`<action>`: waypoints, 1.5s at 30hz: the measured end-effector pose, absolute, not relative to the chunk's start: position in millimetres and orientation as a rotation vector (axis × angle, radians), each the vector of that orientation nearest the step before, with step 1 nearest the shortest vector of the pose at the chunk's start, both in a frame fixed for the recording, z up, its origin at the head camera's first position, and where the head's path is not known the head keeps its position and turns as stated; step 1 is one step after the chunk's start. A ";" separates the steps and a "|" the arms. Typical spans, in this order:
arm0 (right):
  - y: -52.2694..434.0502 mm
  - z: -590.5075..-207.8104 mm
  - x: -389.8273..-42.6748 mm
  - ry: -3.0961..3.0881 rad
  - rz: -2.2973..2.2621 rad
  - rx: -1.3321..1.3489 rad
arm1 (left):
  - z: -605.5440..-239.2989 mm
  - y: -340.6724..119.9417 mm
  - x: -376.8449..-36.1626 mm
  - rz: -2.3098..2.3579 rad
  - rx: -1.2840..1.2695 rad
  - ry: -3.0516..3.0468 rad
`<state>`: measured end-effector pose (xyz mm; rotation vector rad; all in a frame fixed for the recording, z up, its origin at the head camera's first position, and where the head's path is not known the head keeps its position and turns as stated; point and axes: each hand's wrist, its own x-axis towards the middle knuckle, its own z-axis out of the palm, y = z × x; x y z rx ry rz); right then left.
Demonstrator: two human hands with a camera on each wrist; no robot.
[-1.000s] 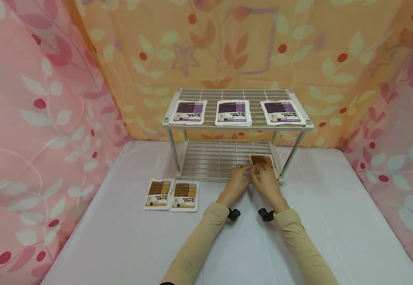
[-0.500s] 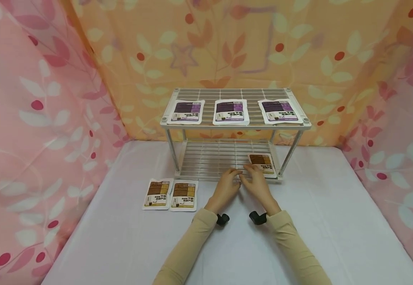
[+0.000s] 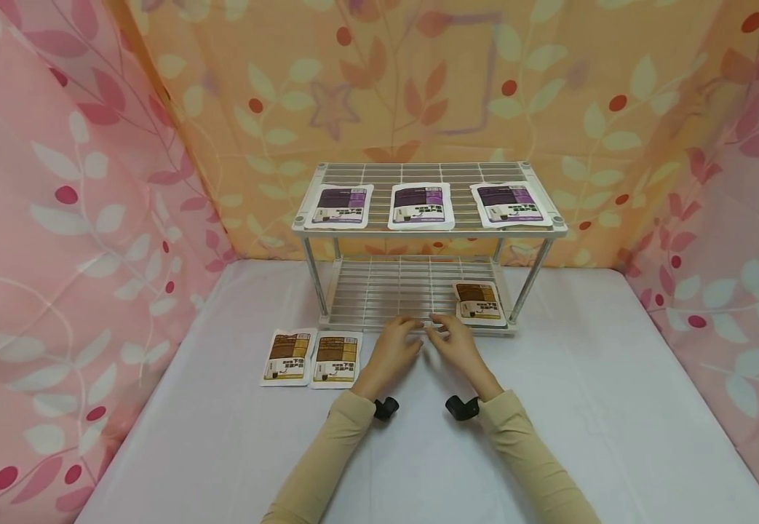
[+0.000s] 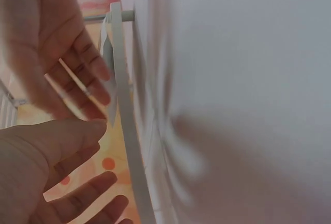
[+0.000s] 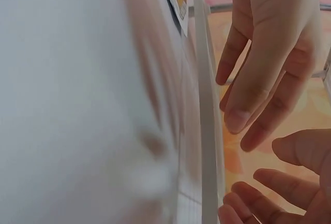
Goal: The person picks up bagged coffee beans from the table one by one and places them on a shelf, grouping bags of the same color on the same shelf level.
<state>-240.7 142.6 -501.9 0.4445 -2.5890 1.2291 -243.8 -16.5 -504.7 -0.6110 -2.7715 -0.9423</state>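
In the head view a brown-and-yellow pouch (image 3: 479, 303) lies flat on the right end of the lower tier of a white wire rack (image 3: 386, 291). My right hand (image 3: 458, 349) is just left of and in front of that pouch, apart from it, fingers relaxed. Beside it my left hand (image 3: 388, 355) hovers near the rack's front edge, holding nothing. Both wrist views show loosely spread fingers with nothing between them. Two more brown-and-yellow pouches, a left one (image 3: 289, 357) and a right one (image 3: 336, 359), lie side by side on the table left of my left hand.
Three purple pouches lie in a row on the upper tier: left (image 3: 340, 206), middle (image 3: 421, 206) and right (image 3: 510, 204). The rack's metal posts (image 3: 529, 280) stand at its corners. Patterned cloth walls (image 3: 405, 87) enclose the white table (image 3: 582, 407) at the back and sides.
Both hands have moved left and back from the pouch on the lower tier, letting it go. That pouch stays on the rack, now fully uncovered.
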 end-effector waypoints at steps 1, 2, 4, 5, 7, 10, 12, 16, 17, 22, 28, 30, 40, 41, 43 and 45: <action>140.9 -502.1 -239.8 -2.594 1.247 0.448 | -504.9 -19.6 -243.1 -0.937 -0.603 -2.778; 139.4 -502.9 -239.2 -2.599 1.258 0.455 | -504.8 -22.5 -242.3 -0.939 -0.597 -2.781; 136.0 -504.0 -238.2 -2.610 1.287 0.467 | -504.9 -28.3 -240.4 -0.943 -0.584 -2.789; 134.4 -505.0 -237.7 -2.617 1.293 0.478 | -505.2 -31.2 -239.3 -0.940 -0.576 -2.796; 131.2 -507.0 -237.0 -2.635 1.307 0.498 | -505.9 -36.9 -237.2 -0.937 -0.559 -2.807; 126.4 -509.8 -235.9 -2.656 1.338 0.527 | -506.7 -46.0 -234.7 -0.939 -0.536 -2.817; 122.8 -511.0 -235.3 -2.675 1.363 0.521 | -506.9 -53.2 -233.9 -0.951 -0.525 -2.811; 114.4 -511.8 -233.1 -2.715 1.401 0.507 | -503.7 -69.6 -231.6 -0.966 -0.492 -2.817; 112.0 -512.2 -232.5 -2.725 1.405 0.499 | -502.6 -73.8 -230.8 -0.960 -0.486 -2.820; 102.1 -515.4 -230.5 -2.748 1.453 0.529 | -498.9 -89.2 -226.1 -0.921 -0.426 -2.851; 91.8 -521.1 -227.4 -2.747 1.476 0.586 | -502.6 -100.3 -220.5 -0.906 -0.379 -2.878; 88.8 -522.8 -225.8 -2.743 1.486 0.592 | -505.2 -103.9 -218.6 -0.890 -0.373 -2.889; 78.7 -524.6 -223.9 -2.736 1.507 0.631 | -503.3 -118.6 -211.2 -0.886 -0.323 -2.877; 77.8 -524.9 -224.1 -2.737 1.512 0.626 | -503.1 -119.9 -210.7 -0.879 -0.314 -2.875; 76.1 -525.6 -224.4 -2.741 1.501 0.642 | -503.3 -122.3 -210.3 -0.853 -0.291 -2.884; 73.9 -525.8 -224.1 -2.748 1.494 0.660 | -502.9 -124.0 -209.2 -0.852 -0.258 -2.902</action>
